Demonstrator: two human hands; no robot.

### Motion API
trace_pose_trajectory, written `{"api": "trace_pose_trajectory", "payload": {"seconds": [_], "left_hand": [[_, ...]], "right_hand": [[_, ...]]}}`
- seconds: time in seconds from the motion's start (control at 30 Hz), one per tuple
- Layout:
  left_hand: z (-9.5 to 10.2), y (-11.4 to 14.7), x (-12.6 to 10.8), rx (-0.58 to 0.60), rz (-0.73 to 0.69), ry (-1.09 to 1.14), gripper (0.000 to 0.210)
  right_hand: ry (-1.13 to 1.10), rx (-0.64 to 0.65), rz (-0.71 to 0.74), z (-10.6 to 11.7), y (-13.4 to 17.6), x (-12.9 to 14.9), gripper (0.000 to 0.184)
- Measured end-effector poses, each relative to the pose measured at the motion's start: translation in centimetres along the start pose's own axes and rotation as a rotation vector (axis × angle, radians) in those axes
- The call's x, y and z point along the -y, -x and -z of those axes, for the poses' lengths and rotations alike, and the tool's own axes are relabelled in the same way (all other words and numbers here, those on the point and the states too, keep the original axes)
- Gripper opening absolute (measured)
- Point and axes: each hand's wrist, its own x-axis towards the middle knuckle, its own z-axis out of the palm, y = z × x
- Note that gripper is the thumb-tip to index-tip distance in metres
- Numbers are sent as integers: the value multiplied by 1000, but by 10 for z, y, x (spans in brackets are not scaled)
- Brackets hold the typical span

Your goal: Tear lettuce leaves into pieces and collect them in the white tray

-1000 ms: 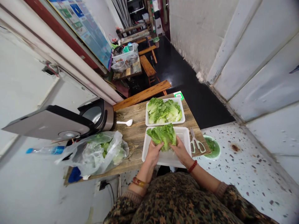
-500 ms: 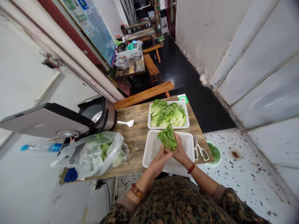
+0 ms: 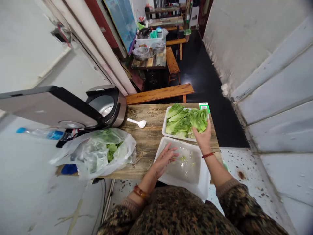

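Observation:
Lettuce leaves (image 3: 178, 120) lie heaped in a white tray (image 3: 164, 128) at the far side of the table. My right hand (image 3: 203, 133) grips a bunch of lettuce (image 3: 198, 119) at the right end of that tray, fingers partly hidden behind the leaves. Closer to me is a second white tray (image 3: 204, 178) with clear water and small green scraps in it. Over its left side hovers my left hand (image 3: 164, 160), holding nothing, with its fingers spread.
A rice cooker (image 3: 119, 109) with its lid up stands at the left, behind a plastic bag (image 3: 97, 156) of greens. A white spoon (image 3: 138, 122) lies on the wooden table (image 3: 144, 147). Beyond are a bench (image 3: 158, 94), a QR-code card (image 3: 204, 107) and a water bottle (image 3: 41, 133).
My right hand has carried the lettuce from above the near tray forward to the far tray. My left hand has let go of it and opened. The view has shifted.

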Motion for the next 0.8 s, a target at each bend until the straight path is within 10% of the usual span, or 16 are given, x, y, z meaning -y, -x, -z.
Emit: {"api": "trace_pose_trajectory", "payload": {"seconds": [0.4, 0.8], "left_hand": [[30, -24, -15, -57, 46, 57, 71], [63, -29, -13, -126, 73, 76, 74]], "right_hand": [[493, 202, 265, -11, -33, -4, 79], [665, 426, 167, -58, -59, -36, 68]]}}
